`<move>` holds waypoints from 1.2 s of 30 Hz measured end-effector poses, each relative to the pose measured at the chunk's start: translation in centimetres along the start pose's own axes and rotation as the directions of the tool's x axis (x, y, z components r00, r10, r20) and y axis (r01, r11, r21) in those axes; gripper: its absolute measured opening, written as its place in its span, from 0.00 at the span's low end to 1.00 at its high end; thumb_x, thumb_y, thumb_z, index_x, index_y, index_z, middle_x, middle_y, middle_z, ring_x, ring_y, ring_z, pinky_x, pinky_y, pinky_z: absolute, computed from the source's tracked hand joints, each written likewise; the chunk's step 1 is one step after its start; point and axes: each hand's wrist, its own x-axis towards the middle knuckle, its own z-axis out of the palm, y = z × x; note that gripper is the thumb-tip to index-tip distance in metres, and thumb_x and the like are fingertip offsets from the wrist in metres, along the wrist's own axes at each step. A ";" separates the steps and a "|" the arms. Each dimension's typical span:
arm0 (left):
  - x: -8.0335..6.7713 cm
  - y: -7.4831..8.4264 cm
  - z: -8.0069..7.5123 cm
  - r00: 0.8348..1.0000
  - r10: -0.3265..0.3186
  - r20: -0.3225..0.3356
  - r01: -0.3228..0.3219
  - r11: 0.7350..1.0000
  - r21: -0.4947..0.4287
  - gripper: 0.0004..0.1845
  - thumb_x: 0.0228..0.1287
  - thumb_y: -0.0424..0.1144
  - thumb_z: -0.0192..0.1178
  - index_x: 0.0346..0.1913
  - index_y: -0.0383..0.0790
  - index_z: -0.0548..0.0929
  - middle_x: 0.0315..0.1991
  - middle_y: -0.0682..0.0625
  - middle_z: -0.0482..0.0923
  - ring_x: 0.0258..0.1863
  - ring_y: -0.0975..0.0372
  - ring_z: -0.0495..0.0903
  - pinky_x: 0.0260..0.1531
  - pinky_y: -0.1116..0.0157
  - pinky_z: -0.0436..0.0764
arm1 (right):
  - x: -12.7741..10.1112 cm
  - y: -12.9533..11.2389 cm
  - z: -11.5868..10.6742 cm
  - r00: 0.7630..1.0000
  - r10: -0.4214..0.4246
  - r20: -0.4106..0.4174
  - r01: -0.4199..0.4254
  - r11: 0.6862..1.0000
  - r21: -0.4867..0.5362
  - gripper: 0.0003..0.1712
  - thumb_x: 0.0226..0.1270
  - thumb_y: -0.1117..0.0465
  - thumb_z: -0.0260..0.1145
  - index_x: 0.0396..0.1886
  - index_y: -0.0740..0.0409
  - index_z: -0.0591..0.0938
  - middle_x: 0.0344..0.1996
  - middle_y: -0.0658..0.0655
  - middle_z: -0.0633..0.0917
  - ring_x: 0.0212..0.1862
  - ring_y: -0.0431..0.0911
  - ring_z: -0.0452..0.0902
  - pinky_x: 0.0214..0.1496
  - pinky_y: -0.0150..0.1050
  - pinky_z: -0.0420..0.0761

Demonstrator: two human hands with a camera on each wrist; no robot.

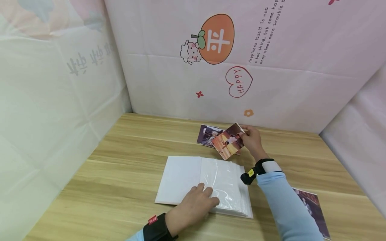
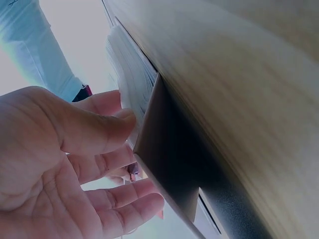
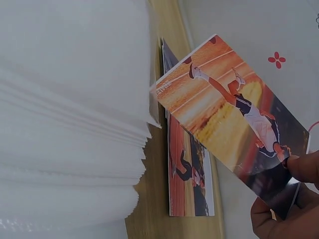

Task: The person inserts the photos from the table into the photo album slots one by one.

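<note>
An album [image 1: 181, 177] lies open on the table, its plain white inside cover to the left and clear plastic pocket pages [image 1: 224, 184] to the right. My left hand [image 1: 196, 204] rests over the inner fold near the lower edge, fingers loosely spread. In the left wrist view the thumb and fingers [image 2: 102, 164] touch the album's edge. Beyond the album, my right hand [image 1: 253, 142] pinches a photo [image 1: 228, 142] by one corner, thumb on its front. That photo [image 3: 234, 119] shows a running athlete on an orange track. It is held tilted above other photos [image 1: 206, 135].
Near the right forearm lies another dark photo [image 1: 316, 211], partly covered by the sleeve. A printed white sheet [image 1: 169, 77] rises at the table's back edge, with similar sheets at both sides. The wooden table [image 1: 114, 180] stretches left of the album.
</note>
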 end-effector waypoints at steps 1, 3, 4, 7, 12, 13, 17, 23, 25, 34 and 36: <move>0.0 0.0 0.0 1.000 0.001 -0.002 -0.001 1.000 0.000 0.08 0.52 0.37 0.63 0.34 0.57 0.82 0.28 0.56 0.70 0.27 0.63 0.65 0.21 0.72 0.59 | 0.1 0.0 0.1 1.000 -0.005 0.010 0.005 1.000 -0.008 0.18 0.68 0.70 0.52 0.56 0.65 0.74 0.40 0.69 0.78 0.32 0.47 0.75 0.28 0.34 0.78; 0.0 0.0 0.1 1.000 0.002 -0.006 -0.002 1.000 -0.005 0.08 0.52 0.37 0.63 0.34 0.56 0.82 0.28 0.57 0.70 0.27 0.63 0.65 0.21 0.72 0.59 | 0.1 0.2 0.2 1.000 -0.002 0.029 0.003 1.000 -0.020 0.18 0.69 0.70 0.51 0.56 0.64 0.74 0.39 0.68 0.78 0.32 0.48 0.75 0.28 0.35 0.78; 0.0 0.0 0.1 1.000 0.002 -0.007 -0.002 1.000 -0.009 0.08 0.52 0.37 0.63 0.34 0.56 0.83 0.28 0.56 0.70 0.27 0.63 0.65 0.21 0.72 0.59 | 0.2 0.2 0.2 1.000 0.001 0.031 0.000 1.000 -0.027 0.18 0.69 0.69 0.51 0.56 0.64 0.74 0.38 0.67 0.77 0.32 0.48 0.75 0.28 0.36 0.78; 0.0 -0.1 0.1 1.000 0.003 -0.004 -0.003 1.000 -0.022 0.08 0.51 0.37 0.64 0.34 0.56 0.82 0.28 0.56 0.70 0.27 0.63 0.65 0.21 0.72 0.59 | 0.5 0.9 0.3 0.999 -0.002 0.037 0.002 1.000 0.009 0.17 0.69 0.68 0.51 0.56 0.62 0.75 0.37 0.65 0.77 0.33 0.48 0.75 0.29 0.38 0.79; 0.0 0.0 0.1 1.000 -0.002 0.006 0.002 1.000 -0.025 0.09 0.50 0.37 0.64 0.34 0.56 0.83 0.28 0.56 0.70 0.27 0.63 0.65 0.22 0.72 0.60 | 0.0 0.2 0.2 0.999 0.036 0.026 -0.035 0.999 -0.010 0.18 0.70 0.68 0.49 0.58 0.63 0.73 0.41 0.67 0.76 0.37 0.51 0.75 0.31 0.37 0.78; 0.0 0.0 0.1 1.000 -0.002 0.005 0.002 1.000 -0.022 0.09 0.50 0.37 0.64 0.34 0.56 0.82 0.28 0.56 0.70 0.27 0.63 0.65 0.21 0.72 0.60 | -0.1 0.3 0.1 0.999 0.036 0.027 -0.036 0.999 -0.005 0.18 0.70 0.68 0.49 0.58 0.63 0.73 0.41 0.68 0.76 0.37 0.51 0.75 0.31 0.36 0.78; 0.0 0.0 0.2 1.000 0.001 -0.013 -0.002 1.000 -0.015 0.09 0.50 0.37 0.64 0.33 0.56 0.82 0.28 0.57 0.70 0.27 0.63 0.65 0.21 0.72 0.59 | -0.3 0.2 -0.2 0.999 0.040 0.026 -0.040 0.999 0.014 0.19 0.71 0.68 0.50 0.60 0.64 0.72 0.40 0.68 0.76 0.34 0.48 0.75 0.29 0.33 0.78; -0.1 -0.1 0.1 1.000 0.005 -0.023 -0.005 1.000 -0.018 0.09 0.49 0.36 0.64 0.33 0.56 0.83 0.27 0.57 0.70 0.27 0.63 0.65 0.21 0.73 0.58 | -0.3 0.4 -0.1 0.998 0.040 0.048 -0.041 0.999 0.022 0.19 0.69 0.69 0.51 0.59 0.66 0.72 0.38 0.68 0.76 0.31 0.45 0.75 0.28 0.32 0.78; -0.1 -0.1 0.1 1.000 0.005 -0.020 -0.005 1.000 -0.019 0.09 0.50 0.36 0.64 0.33 0.56 0.83 0.28 0.57 0.70 0.27 0.63 0.65 0.21 0.73 0.58 | -0.3 0.5 0.0 0.998 0.022 0.062 -0.023 1.000 0.014 0.19 0.69 0.70 0.51 0.59 0.66 0.72 0.38 0.69 0.77 0.31 0.46 0.75 0.27 0.32 0.78; 0.0 -0.1 0.0 1.000 -0.011 0.027 0.013 0.998 -0.058 0.10 0.48 0.36 0.65 0.34 0.55 0.82 0.29 0.56 0.70 0.28 0.63 0.65 0.20 0.72 0.58 | -0.2 0.4 0.2 0.988 -0.068 0.138 0.086 0.987 -0.134 0.20 0.69 0.70 0.52 0.59 0.64 0.73 0.39 0.69 0.79 0.32 0.50 0.76 0.27 0.35 0.76; 0.0 -0.1 -0.1 0.999 -0.014 0.037 0.017 0.998 -0.062 0.10 0.48 0.36 0.66 0.34 0.55 0.82 0.30 0.56 0.70 0.28 0.63 0.66 0.20 0.72 0.58 | -0.1 0.2 0.3 0.983 -0.102 0.155 0.129 0.976 -0.177 0.20 0.68 0.70 0.52 0.59 0.64 0.73 0.37 0.68 0.80 0.30 0.49 0.75 0.26 0.35 0.75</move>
